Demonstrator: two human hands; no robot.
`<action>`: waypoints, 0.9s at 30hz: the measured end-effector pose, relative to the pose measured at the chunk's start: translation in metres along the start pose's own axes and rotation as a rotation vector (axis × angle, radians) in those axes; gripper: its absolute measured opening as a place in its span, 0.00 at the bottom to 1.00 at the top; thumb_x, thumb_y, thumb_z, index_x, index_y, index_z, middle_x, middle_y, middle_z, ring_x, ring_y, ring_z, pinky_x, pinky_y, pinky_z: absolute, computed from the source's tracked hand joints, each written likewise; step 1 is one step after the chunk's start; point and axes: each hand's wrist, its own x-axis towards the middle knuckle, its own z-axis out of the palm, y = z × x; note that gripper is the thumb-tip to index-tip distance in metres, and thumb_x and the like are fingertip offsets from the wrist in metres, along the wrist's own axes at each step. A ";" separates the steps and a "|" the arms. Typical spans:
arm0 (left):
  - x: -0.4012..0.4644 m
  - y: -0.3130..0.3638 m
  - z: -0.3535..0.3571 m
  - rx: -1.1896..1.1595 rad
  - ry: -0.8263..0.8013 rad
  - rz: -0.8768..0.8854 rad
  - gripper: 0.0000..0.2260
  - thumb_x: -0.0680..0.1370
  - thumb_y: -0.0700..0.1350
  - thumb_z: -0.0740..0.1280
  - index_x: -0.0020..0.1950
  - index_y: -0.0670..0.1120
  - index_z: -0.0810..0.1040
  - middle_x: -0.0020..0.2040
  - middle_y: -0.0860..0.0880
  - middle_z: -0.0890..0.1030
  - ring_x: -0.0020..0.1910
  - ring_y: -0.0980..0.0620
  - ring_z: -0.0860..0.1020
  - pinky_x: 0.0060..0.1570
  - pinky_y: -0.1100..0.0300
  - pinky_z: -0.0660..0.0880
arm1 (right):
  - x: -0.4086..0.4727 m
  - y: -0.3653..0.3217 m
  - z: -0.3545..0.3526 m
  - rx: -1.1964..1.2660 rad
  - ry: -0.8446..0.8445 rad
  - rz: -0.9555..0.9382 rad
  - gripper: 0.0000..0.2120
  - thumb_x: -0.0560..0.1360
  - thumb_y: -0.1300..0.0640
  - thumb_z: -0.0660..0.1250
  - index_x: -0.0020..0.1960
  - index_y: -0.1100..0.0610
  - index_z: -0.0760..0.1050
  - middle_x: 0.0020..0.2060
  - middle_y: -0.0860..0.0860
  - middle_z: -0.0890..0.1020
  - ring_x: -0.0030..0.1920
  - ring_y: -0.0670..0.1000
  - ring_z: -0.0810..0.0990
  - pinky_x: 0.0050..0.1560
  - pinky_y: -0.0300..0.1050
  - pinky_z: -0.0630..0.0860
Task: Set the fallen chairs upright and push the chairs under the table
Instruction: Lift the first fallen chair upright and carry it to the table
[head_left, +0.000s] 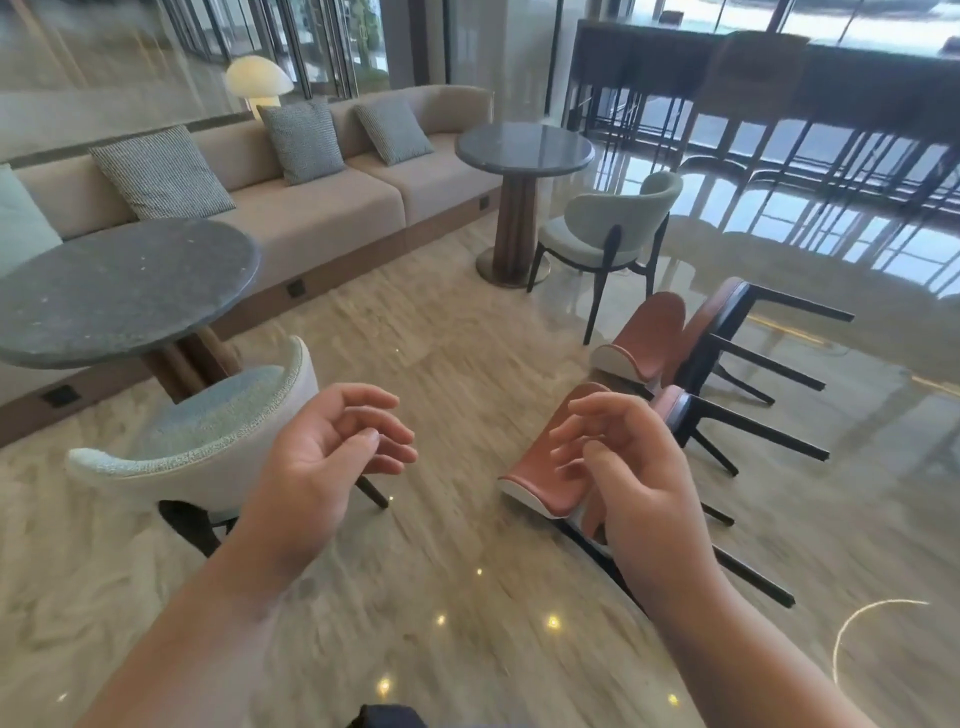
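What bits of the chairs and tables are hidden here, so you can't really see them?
Head view:
- Near fallen chair: its middle is hidden behind the right hand.
- Pale blue chair: part of its base is covered by the left hand.
- Near round table: its left side is cut off by the frame edge.

Two rust chairs lie tipped on the floor at right, dark legs pointing right: near rust chair (540, 457) and far rust chair (649, 338), close together. Blue chair (208, 431) stands upright, seat tucked partly under near table (119, 291). Green chair (602, 228) stands upright just beside far table (524, 148), not under it.
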 end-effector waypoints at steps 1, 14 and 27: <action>0.012 -0.006 -0.003 0.001 -0.003 -0.011 0.12 0.79 0.38 0.61 0.58 0.44 0.81 0.45 0.43 0.86 0.45 0.44 0.87 0.47 0.57 0.83 | 0.014 0.006 0.005 -0.004 -0.013 0.003 0.19 0.79 0.74 0.58 0.55 0.54 0.79 0.44 0.53 0.85 0.44 0.53 0.83 0.46 0.44 0.82; 0.256 -0.054 -0.096 -0.028 -0.051 -0.022 0.15 0.79 0.38 0.60 0.55 0.53 0.83 0.45 0.45 0.86 0.47 0.43 0.87 0.48 0.57 0.83 | 0.227 0.072 0.118 -0.091 0.057 0.029 0.17 0.78 0.68 0.60 0.55 0.49 0.79 0.45 0.52 0.85 0.46 0.53 0.84 0.47 0.45 0.81; 0.466 -0.100 -0.085 -0.020 -0.259 -0.135 0.13 0.77 0.37 0.60 0.59 0.43 0.79 0.43 0.46 0.86 0.44 0.44 0.86 0.47 0.55 0.83 | 0.381 0.111 0.132 -0.118 0.293 0.060 0.14 0.76 0.66 0.59 0.56 0.54 0.78 0.43 0.52 0.84 0.45 0.56 0.83 0.47 0.51 0.82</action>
